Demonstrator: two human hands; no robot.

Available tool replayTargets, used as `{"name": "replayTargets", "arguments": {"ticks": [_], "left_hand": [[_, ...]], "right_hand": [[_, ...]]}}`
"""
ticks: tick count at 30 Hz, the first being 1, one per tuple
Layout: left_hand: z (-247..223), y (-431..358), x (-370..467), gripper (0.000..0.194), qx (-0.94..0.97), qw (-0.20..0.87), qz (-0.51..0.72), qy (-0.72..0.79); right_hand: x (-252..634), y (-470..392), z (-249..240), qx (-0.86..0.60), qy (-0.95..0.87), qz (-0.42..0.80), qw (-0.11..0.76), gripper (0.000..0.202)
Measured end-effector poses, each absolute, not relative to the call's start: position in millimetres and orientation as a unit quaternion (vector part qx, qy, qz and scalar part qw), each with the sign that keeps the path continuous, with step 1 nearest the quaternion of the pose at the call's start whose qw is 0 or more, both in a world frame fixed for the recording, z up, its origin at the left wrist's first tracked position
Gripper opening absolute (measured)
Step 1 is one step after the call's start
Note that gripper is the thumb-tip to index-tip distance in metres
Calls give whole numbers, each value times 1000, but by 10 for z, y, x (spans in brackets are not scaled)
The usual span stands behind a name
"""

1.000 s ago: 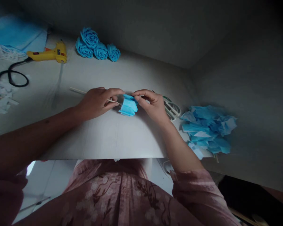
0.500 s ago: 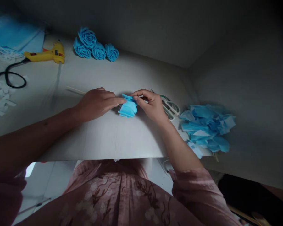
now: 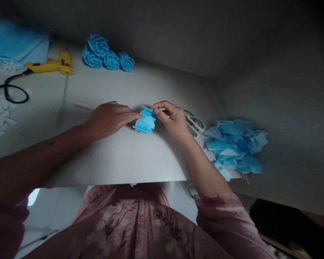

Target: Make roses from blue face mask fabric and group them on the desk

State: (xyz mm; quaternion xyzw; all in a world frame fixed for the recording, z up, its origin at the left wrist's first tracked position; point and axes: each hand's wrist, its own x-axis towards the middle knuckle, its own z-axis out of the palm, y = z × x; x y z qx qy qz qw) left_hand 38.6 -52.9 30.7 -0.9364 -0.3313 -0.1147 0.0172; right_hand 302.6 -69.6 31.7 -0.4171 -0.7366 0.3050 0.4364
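Observation:
A small blue flower (image 3: pixel 145 123) with folded, layered edges lies on its side between my hands, low over the table. My left hand (image 3: pixel 110 118) is closed around its base from the left, and a thin pale stick (image 3: pixel 84 105) sticks out on the far side of that hand. From the right, my right hand (image 3: pixel 171 118) pinches the upper right edge of the flower between thumb and forefinger. The palm of the left hand hides most of the stick.
Scissors (image 3: pixel 196 124) lie just right of my right hand, beside a heap of blue pieces (image 3: pixel 234 144). Several blue roses (image 3: pixel 98 45), a yellow glue gun (image 3: pixel 50 66), blue sheets (image 3: pixel 16 39) and white scraps (image 3: pixel 1 115) are on the table (image 3: pixel 110 162).
The flower has turned slightly and its top edge now stands out more between the hands. Both hands keep nearly the same places. The whole view has shifted a little.

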Motion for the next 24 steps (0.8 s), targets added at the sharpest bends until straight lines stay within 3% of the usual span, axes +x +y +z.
{"name": "replayTargets", "arguments": {"ticks": [20,24], "left_hand": [[295,-532,378,35,-906,-29,-161,-391],[313,-547,399,43,-905,-23,-167,-391]], "right_hand": [[3051,-692,340,-379,-785,283,401,29],[3039,-694,339,-385,-785,283,395,31]]}}
